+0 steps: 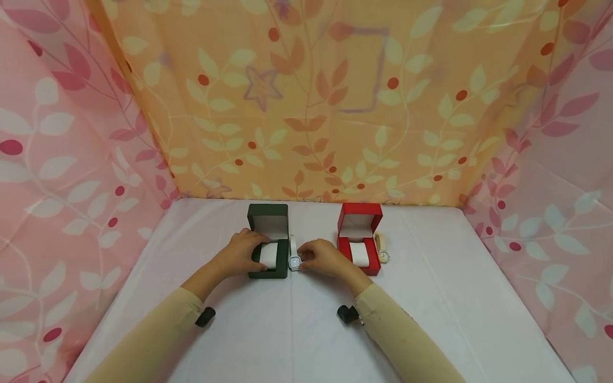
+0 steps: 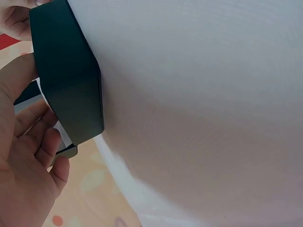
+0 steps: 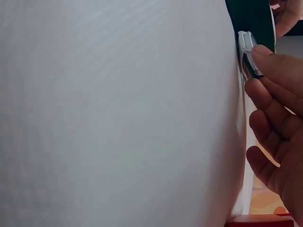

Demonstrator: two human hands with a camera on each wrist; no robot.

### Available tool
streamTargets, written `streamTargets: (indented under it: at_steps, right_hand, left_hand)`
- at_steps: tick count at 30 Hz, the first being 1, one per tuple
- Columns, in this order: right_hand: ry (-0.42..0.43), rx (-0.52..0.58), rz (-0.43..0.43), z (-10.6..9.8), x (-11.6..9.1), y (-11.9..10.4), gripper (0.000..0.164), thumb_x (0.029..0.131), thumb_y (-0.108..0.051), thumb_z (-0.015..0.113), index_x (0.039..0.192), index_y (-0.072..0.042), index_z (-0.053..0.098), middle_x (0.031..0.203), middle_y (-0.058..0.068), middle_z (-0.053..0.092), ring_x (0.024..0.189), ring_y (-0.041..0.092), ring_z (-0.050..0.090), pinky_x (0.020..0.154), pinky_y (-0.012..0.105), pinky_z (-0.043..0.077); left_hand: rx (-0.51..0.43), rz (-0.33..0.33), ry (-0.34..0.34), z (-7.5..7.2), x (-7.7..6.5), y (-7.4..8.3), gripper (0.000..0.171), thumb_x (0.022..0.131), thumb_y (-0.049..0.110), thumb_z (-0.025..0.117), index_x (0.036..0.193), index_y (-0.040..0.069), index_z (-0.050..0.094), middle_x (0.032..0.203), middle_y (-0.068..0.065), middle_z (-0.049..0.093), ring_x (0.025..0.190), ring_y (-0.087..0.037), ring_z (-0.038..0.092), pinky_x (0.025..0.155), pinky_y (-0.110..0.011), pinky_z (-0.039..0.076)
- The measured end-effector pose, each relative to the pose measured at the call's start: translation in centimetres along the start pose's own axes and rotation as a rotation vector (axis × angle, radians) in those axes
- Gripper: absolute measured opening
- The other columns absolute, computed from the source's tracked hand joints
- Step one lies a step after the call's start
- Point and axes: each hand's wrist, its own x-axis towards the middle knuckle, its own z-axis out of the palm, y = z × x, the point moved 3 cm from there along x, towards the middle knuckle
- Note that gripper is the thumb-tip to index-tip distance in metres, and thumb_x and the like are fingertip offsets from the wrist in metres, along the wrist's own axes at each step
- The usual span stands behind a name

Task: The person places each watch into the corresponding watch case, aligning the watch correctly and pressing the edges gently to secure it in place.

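Observation:
A dark green watch box (image 1: 267,210) stands with its lid up in the middle of the table. Thumb and fingers of my left hand (image 1: 235,254) span the white watch cushion (image 1: 270,256) inside it, gripping it at its two ends. In the left wrist view the box's green side (image 2: 68,71) hides part of those fingers. A silver wristwatch (image 1: 294,262) with a pale strap lies along the box's right side. My right hand (image 1: 326,257) pinches its case between thumb and index finger; the case (image 3: 246,41) shows edge-on in the right wrist view.
To the right, a red watch box (image 1: 361,209) stands with its lid up and a white cushion (image 1: 359,255) inside. Beside it lies a gold-toned wristwatch (image 1: 383,256) with a cream strap. Patterned cloth (image 1: 306,106) borders the white-covered table (image 1: 230,340) at the back and sides.

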Motion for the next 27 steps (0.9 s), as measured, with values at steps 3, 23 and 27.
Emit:
streamTargets:
  at_steps: [3,23,27]
  right_hand:
    - [-0.006,0.037,0.008,0.17,0.04,0.07,0.036,0.085,-0.021,0.084,0.118,-0.01,0.074,0.092,-0.008,0.071,0.089,0.008,0.062,0.088,0.029,0.053]
    - [0.005,0.184,0.062,0.44,0.46,-0.07,0.028,0.083,-0.017,0.086,0.106,-0.011,0.072,0.084,-0.005,0.066,0.081,0.009,0.061,0.075,0.024,0.052]
    - [0.002,0.194,0.062,0.53,0.42,-0.16,0.027,0.083,-0.016,0.086,0.104,-0.012,0.07,0.081,-0.004,0.064,0.079,0.009,0.059,0.073,0.023,0.051]
  left_hand:
    - [0.001,0.009,0.003,-0.03,0.01,0.05,0.068,0.073,0.039,0.092,0.13,0.012,0.067,0.128,-0.006,0.068,0.114,-0.026,0.051,0.094,-0.047,0.041]
    - [0.046,0.067,0.029,-0.3,-0.07,0.48,0.073,0.073,0.037,0.093,0.135,0.012,0.063,0.127,-0.008,0.06,0.12,-0.028,0.048,0.103,-0.053,0.041]
    - [0.063,0.085,0.046,-0.35,-0.18,0.51,0.073,0.073,0.037,0.093,0.134,0.01,0.064,0.125,-0.008,0.06,0.118,-0.028,0.047,0.102,-0.052,0.041]
